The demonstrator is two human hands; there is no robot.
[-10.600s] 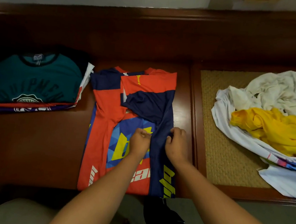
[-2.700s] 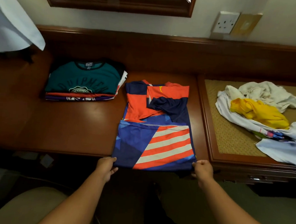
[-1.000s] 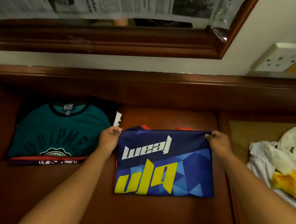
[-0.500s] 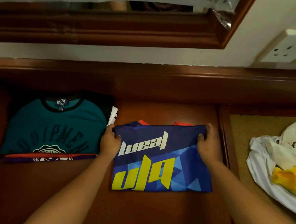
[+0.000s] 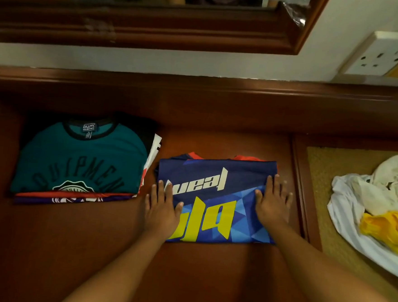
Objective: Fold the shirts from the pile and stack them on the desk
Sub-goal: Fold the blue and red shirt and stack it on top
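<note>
Folded jersey (image 5: pixel 215 199) navy-blue with geometric pattern, white/yellow lettering — stack (image 5: pixel 81 164) topped teal, black collar — pile (image 5: pixel 375 210) white, cream, yellow.

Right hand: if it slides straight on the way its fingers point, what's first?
The right hand lies flat on the folded blue jersey, fingers toward the wall. It would run off the jersey's far edge onto bare desk, probably then the back rail.

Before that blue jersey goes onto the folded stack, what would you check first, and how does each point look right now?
1. Blue jersey folded into a compact rectangle: ok.
2. Left hand and right hand lie flat on the jersey, fingers straight: ok.
3. Grip for lifting: not ok, neither hand holds an edge.
4. Folded stack, teal shirt on top, sits tidy beside the jersey: ok.
5. Underside folds neat: cannot tell, hidden.
6. Unfolded pile still waiting at right: ok.
</note>
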